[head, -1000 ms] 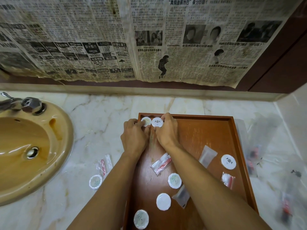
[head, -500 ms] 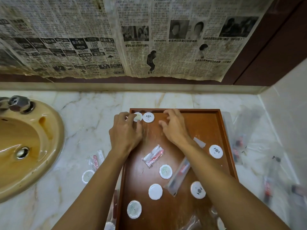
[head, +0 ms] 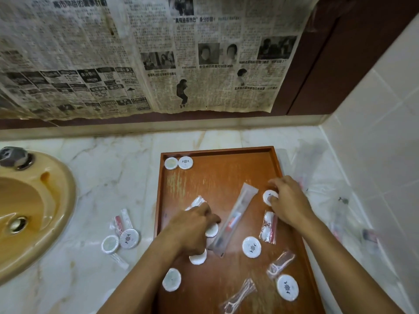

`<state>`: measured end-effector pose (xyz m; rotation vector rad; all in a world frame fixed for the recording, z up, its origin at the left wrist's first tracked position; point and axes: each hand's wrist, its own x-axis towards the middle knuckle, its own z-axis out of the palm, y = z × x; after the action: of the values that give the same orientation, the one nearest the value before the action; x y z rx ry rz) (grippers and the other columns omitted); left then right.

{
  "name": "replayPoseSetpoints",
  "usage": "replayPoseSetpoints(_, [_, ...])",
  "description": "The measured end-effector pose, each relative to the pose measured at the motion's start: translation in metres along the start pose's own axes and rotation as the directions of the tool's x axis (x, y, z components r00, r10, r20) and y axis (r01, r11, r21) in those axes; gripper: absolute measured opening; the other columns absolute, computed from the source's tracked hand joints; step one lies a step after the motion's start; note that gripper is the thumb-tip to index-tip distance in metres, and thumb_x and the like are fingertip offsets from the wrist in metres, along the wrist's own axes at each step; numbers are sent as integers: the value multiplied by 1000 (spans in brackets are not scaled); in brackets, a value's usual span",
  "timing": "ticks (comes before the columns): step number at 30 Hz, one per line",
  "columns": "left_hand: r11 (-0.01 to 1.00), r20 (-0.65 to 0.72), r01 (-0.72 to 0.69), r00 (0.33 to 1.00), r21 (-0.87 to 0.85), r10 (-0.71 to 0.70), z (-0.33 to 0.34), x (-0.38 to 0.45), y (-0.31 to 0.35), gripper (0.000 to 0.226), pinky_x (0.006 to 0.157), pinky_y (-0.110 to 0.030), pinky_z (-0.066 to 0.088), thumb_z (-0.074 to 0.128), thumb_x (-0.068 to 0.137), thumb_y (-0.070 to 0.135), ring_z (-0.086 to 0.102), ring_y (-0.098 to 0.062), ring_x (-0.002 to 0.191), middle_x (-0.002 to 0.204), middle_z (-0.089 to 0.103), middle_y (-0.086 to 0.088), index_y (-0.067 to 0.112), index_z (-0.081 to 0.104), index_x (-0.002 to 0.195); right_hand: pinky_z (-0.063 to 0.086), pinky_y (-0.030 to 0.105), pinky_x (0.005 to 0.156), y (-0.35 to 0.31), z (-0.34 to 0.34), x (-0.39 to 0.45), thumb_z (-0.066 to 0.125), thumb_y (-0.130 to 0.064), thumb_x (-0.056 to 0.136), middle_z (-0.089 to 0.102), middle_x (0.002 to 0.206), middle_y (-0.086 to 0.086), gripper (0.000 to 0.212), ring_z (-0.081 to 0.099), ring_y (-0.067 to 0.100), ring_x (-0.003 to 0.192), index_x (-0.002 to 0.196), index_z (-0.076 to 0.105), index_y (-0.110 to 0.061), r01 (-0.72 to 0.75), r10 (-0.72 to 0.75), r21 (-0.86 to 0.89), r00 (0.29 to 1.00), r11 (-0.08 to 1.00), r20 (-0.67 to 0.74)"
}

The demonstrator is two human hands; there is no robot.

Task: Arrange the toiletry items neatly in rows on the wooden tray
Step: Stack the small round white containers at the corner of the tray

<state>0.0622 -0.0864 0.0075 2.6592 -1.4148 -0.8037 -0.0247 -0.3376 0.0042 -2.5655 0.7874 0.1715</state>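
Judging progress, I count only two round soap discs (head: pixel 178 163) lined up in the wooden tray's (head: pixel 277 163) far-left corner; everything else lies scattered, some on the bench (head: pixel 95 168). My left hand (head: pixel 192 227) curls over one disc (head: pixel 212 230), my right hand (head: pixel 286 200) pinches another (head: pixel 268 197). Most arranging remains.

The newspaper (head: pixel 158 53) on the wall carries Chinese print; one headline ends with the characters "迪丽热巴". The round white soaps (head: pixel 185 162) show a small dark emblem, and no words on them can be read.
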Motion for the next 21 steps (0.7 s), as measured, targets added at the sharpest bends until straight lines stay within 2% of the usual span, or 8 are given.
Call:
replayPoseSetpoints(2, [997,11,-23,1000,72,22,-2,0,3,58,63,-29,31,61,76,16,41,-16,83,125,42,10,37,49,129,44,37,94,1,-4,-3,63,-18,87,47,133,3,45,44,23,123,131,53,-21,-8,9,-78,1000,997,17])
replayPoseSetpoints(6, [993,3,-45,999,113,45,1,4,0,53,69,-34,46,57,80,15,57,-24,96,124,44,9,38,50,126,45,39,94,1,-7,-6,68,-33,84,46,135,2,53,44,24,123,133,50,-23,-7,19,-199,998,980,59])
replayPoseSetpoints(9, [992,-19,-57,998,115,60,4,7,-4,48,69,-37,51,59,82,18,60,-25,92,121,48,9,37,52,125,46,39,93,0,-7,-5,68,-39,85,45,138,1,56,46,25,123,135,48,-22,11,14,-260,996,965,92])
replayPoseSetpoints(11, [993,-43,-54,997,104,59,4,8,-6,44,65,-36,51,60,82,21,60,-25,88,117,51,7,34,54,123,48,40,91,-2,-7,-4,66,-41,86,45,138,1,56,47,26,122,135,48,-20,28,7,-300,994,953,114])
replayPoseSetpoints(14, [996,-96,-37,994,82,45,0,7,-5,42,60,-31,43,58,82,25,57,-22,88,117,50,5,27,53,124,48,37,88,-4,-6,-1,65,-44,86,49,134,2,53,52,26,116,131,52,-19,57,-15,-367,993,928,116])
replayPoseSetpoints(17, [1000,-234,-12,972,-5,11,1,5,-5,39,62,-26,37,58,85,37,55,-16,91,120,51,8,25,53,122,47,36,87,-6,-6,3,66,-46,84,53,129,3,50,56,26,109,124,58,-18,70,-29,-412,994,908,106])
replayPoseSetpoints(21, [976,-373,40,920,-216,-120,10,3,-5,41,65,-27,43,62,85,40,59,-17,93,121,55,9,23,55,122,45,37,91,-9,-5,4,70,-44,81,60,117,3,38,58,24,103,107,66,-17,57,-19,-424,996,904,93])
